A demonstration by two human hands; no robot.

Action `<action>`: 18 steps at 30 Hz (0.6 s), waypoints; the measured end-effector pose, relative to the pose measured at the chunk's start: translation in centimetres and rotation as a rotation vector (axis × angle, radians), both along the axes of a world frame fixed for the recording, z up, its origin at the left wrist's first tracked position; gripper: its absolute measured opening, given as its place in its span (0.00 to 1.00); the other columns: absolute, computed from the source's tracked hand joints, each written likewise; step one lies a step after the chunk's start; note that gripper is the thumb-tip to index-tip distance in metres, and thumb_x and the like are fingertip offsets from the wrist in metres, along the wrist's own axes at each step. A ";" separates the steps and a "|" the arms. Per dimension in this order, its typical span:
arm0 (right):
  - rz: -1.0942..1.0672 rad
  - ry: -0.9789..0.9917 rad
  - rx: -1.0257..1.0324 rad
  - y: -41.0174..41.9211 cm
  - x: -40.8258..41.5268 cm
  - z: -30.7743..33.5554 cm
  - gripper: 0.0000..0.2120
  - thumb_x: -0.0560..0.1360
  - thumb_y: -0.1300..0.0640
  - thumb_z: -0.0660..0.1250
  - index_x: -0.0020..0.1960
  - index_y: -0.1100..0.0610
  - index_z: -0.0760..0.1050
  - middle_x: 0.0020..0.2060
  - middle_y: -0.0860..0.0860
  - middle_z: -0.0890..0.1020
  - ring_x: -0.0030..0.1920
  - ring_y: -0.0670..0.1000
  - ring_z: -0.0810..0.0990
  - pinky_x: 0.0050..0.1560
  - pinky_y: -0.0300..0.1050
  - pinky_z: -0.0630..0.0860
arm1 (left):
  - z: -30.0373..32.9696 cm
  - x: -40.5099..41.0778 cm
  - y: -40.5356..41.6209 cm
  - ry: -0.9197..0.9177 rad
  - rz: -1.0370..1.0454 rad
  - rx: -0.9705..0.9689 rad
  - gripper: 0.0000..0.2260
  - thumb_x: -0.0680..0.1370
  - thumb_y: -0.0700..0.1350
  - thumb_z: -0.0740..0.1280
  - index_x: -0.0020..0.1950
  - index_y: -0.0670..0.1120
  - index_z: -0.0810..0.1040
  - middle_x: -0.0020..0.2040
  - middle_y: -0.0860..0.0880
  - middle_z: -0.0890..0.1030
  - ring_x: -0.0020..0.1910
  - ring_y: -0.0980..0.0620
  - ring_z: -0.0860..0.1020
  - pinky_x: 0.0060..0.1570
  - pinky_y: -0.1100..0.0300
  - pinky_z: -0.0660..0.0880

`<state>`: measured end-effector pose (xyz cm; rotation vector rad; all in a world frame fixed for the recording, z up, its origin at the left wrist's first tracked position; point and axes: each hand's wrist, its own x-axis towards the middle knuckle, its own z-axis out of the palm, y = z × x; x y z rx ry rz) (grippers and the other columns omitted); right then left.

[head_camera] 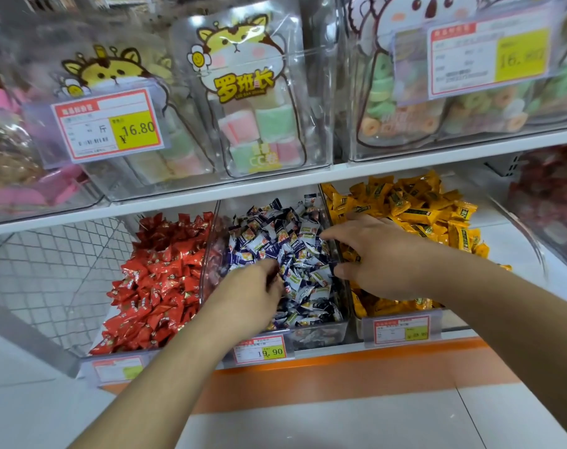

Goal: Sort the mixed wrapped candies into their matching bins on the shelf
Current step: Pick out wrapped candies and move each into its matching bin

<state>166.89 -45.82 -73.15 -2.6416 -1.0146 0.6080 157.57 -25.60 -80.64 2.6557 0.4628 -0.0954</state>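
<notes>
Lower shelf, left bin: red wrapped candies [159,286]. Middle bin: navy-and-white wrapped candies [295,251] with small yellow and orange marks. Right bin: yellow wrapped candies [414,209] with dark green bands. Shelf front edge [356,371]: orange. Price tags [262,350]: white, red-bordered, yellow price panel.

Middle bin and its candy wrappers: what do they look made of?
Middle bin: clear, glossy rigid plastic, likely acrylic; the candies show through its walls. Blue-and-white wrappers: thin printed film, probably plastic, judging by the crinkles and slight sheen.
</notes>
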 end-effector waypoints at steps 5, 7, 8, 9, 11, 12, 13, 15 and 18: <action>-0.006 -0.005 0.004 0.2 -0.1 0.0 0.30 0.85 0.46 0.62 0.82 0.38 0.53 0.83 0.44 0.52 0.82 0.48 0.42 0.80 0.53 0.44 | -0.7 -1.1 -1.6 0.159 -0.231 -0.005 0.24 0.87 0.56 0.55 0.83 0.55 0.59 0.83 0.56 0.60 0.81 0.54 0.60 0.78 0.61 0.56; -0.001 -0.015 -0.004 0.2 -0.1 0.0 0.29 0.85 0.46 0.62 0.82 0.38 0.53 0.83 0.44 0.51 0.82 0.48 0.42 0.80 0.53 0.44 | -0.5 -1.3 -2.0 0.171 -0.286 -0.032 0.24 0.87 0.56 0.54 0.84 0.55 0.56 0.83 0.59 0.54 0.82 0.60 0.52 0.75 0.67 0.47; 0.002 -0.020 -0.007 0.2 -0.1 0.0 0.29 0.85 0.46 0.62 0.82 0.39 0.54 0.83 0.44 0.52 0.82 0.48 0.42 0.80 0.53 0.44 | -0.5 -1.4 -2.1 0.162 -0.297 -0.044 0.24 0.87 0.55 0.54 0.84 0.56 0.56 0.83 0.60 0.54 0.81 0.61 0.51 0.74 0.68 0.46; 0.004 -0.022 -0.007 0.2 -0.1 0.1 0.29 0.85 0.46 0.62 0.82 0.39 0.54 0.83 0.44 0.52 0.82 0.48 0.42 0.80 0.53 0.44 | -0.5 -1.6 -2.1 0.149 -0.301 -0.059 0.24 0.87 0.55 0.53 0.84 0.56 0.56 0.83 0.61 0.54 0.82 0.61 0.50 0.75 0.68 0.45; 0.006 -0.026 -0.009 0.3 -0.1 0.1 0.29 0.85 0.46 0.61 0.82 0.39 0.53 0.83 0.43 0.52 0.82 0.48 0.42 0.80 0.53 0.44 | -0.6 -1.8 -2.0 0.135 -0.309 -0.074 0.23 0.87 0.56 0.53 0.83 0.60 0.56 0.83 0.63 0.52 0.82 0.59 0.47 0.80 0.60 0.44; 0.012 -0.033 -0.015 0.3 -0.1 0.1 0.29 0.85 0.46 0.61 0.82 0.39 0.53 0.83 0.43 0.52 0.82 0.48 0.42 0.80 0.52 0.44 | -0.5 -2.0 -1.7 0.125 -0.316 -0.061 0.23 0.87 0.56 0.53 0.83 0.62 0.56 0.82 0.65 0.51 0.82 0.59 0.45 0.81 0.54 0.43; 0.017 -0.043 -0.021 0.4 -0.1 0.1 0.30 0.85 0.46 0.61 0.82 0.39 0.53 0.83 0.43 0.53 0.82 0.49 0.42 0.80 0.52 0.44 | -0.3 -2.2 -1.4 0.103 -0.321 -0.046 0.22 0.87 0.56 0.53 0.82 0.64 0.56 0.82 0.67 0.50 0.82 0.59 0.43 0.82 0.50 0.42; 0.023 -0.084 -0.023 0.6 0.0 -0.1 0.31 0.84 0.46 0.63 0.82 0.39 0.52 0.82 0.43 0.54 0.82 0.50 0.43 0.80 0.52 0.44 | 0.5 -2.7 -0.4 0.030 -0.305 -0.022 0.22 0.87 0.55 0.55 0.81 0.64 0.59 0.82 0.67 0.51 0.82 0.61 0.43 0.82 0.51 0.42; 0.063 -0.238 0.006 1.4 0.3 -0.6 0.34 0.81 0.45 0.67 0.82 0.40 0.54 0.82 0.45 0.56 0.81 0.51 0.46 0.80 0.54 0.45 | 1.9 -3.5 2.1 -0.104 -0.222 0.071 0.23 0.86 0.51 0.60 0.82 0.59 0.62 0.82 0.64 0.54 0.81 0.63 0.47 0.79 0.63 0.41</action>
